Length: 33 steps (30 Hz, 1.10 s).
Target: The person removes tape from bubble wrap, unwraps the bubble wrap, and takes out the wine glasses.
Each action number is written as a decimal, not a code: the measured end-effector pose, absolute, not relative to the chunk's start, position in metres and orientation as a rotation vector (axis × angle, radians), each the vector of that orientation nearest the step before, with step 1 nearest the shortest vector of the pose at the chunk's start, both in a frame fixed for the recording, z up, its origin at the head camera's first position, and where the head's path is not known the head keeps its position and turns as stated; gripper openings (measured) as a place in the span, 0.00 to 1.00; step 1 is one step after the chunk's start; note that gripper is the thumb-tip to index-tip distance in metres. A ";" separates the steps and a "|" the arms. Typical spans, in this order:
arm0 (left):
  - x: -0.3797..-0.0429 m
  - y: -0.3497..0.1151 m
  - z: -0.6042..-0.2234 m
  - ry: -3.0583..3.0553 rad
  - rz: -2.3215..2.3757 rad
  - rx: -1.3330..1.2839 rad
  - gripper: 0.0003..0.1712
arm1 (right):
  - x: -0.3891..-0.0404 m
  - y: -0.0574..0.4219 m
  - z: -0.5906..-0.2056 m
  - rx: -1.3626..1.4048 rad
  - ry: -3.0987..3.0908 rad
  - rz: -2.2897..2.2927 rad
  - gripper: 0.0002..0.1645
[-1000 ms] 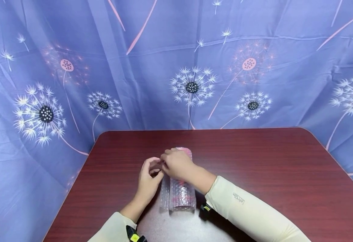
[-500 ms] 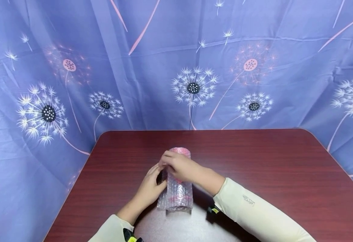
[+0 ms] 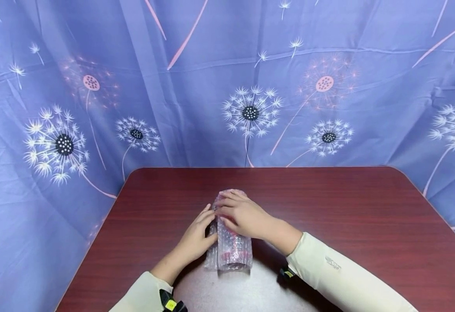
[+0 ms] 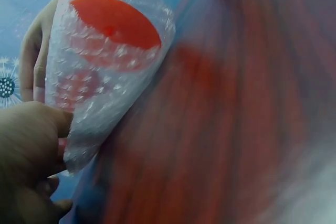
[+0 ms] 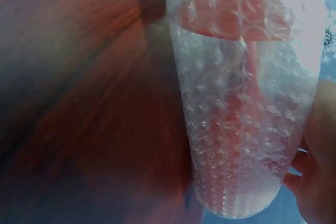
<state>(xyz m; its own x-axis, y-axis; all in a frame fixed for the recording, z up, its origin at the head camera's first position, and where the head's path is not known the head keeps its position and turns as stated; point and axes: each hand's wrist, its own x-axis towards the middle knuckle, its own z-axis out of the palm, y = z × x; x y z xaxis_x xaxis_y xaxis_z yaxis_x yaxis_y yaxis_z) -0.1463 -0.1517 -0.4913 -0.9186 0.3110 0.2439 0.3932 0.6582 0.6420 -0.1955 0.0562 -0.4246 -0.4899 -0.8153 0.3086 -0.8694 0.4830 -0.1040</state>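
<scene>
A red stemmed object with a flat round disc [image 4: 121,17], goblet-like in outline, lies inside a roll of clear bubble wrap [image 3: 235,255] on the table. Through the layers in the right wrist view, its stem [image 5: 252,66] and disc show blurred. My left hand [image 3: 194,240] lies along the roll's left side, its thumb apart from the fingers and touching the wrap near a loose flap [image 3: 211,258]. My right hand [image 3: 247,216] rests across the top of the roll, fingers spread toward the left. The roll's far end is partly covered by that hand.
The dark red wood-grain table [image 3: 328,208] extends around the roll, with its far edge at a blue dandelion-print curtain [image 3: 196,108]. Both forearms wear cream sleeves [image 3: 340,268], with black wrist devices [image 3: 170,303] beneath.
The right hand has gone from gripping the wrap's left edge to lying flatter over the roll. The left hand's fingers have straightened along the side. The roll has shifted slightly.
</scene>
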 end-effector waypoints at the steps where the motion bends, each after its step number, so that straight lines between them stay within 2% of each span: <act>1: -0.148 -0.152 -0.491 -2.771 -1.102 -0.603 0.33 | -0.197 0.056 -0.425 1.460 -2.512 0.362 0.17; 13: -0.170 -0.157 -0.496 -2.899 -0.939 -0.747 0.38 | -0.204 0.058 -0.435 1.492 -2.483 0.286 0.19; 33: -0.171 -0.159 -0.498 -2.925 -0.986 -0.742 0.40 | -0.202 0.062 -0.436 1.458 -2.446 0.219 0.19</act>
<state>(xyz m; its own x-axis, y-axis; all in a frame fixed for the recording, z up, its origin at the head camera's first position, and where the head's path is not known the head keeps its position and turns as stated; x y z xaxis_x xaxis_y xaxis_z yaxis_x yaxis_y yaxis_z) -0.1710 -0.1592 -0.4981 -0.8901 0.4412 0.1143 0.4204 0.6979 0.5798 -0.2017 0.0623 -0.4361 -0.4488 -0.8351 0.3180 -0.8784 0.4778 0.0149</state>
